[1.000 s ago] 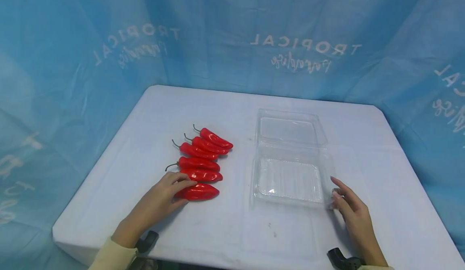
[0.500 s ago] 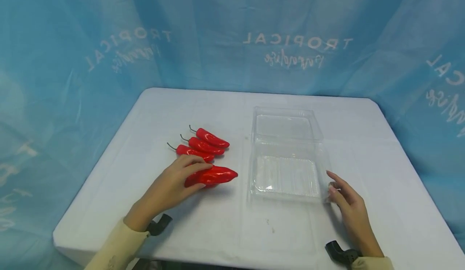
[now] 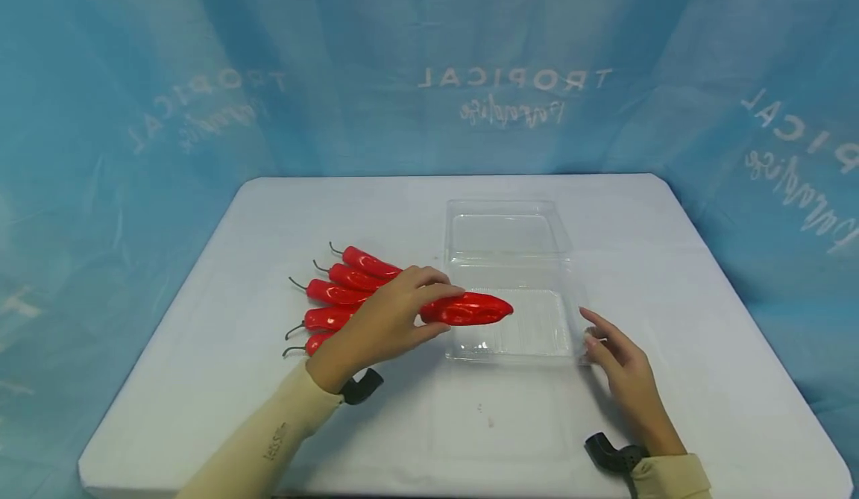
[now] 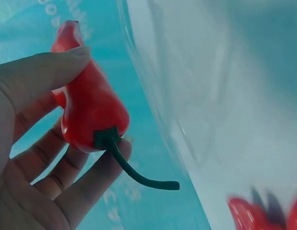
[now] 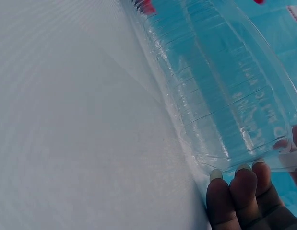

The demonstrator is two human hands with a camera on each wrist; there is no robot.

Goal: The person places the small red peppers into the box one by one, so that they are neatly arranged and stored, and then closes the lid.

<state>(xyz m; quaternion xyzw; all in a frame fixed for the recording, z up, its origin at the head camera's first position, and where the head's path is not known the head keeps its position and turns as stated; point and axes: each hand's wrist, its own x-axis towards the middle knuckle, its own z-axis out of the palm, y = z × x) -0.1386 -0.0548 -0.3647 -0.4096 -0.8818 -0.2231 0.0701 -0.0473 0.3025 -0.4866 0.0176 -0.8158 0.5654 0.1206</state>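
My left hand grips a red chili pepper, holding it raised over the left part of a clear plastic clamshell container. In the left wrist view the thumb and fingers clasp the chili pepper, its green stem pointing away from the palm. The container lies with its lid folded back. At its right side, my right hand holds the edge; the right wrist view has several fingertips against the plastic wall. Several more chili peppers lie left of the container, partly hidden by my left arm.
A white-covered table carries everything. Blue printed sheeting hangs along its back and sides. Black curved wrist mounts stick out from both wrists.
My left hand has picked the nearest chili pepper up from the row and carried it right, over the container. My right hand has stayed at the container's edge. The head view has shifted slightly.
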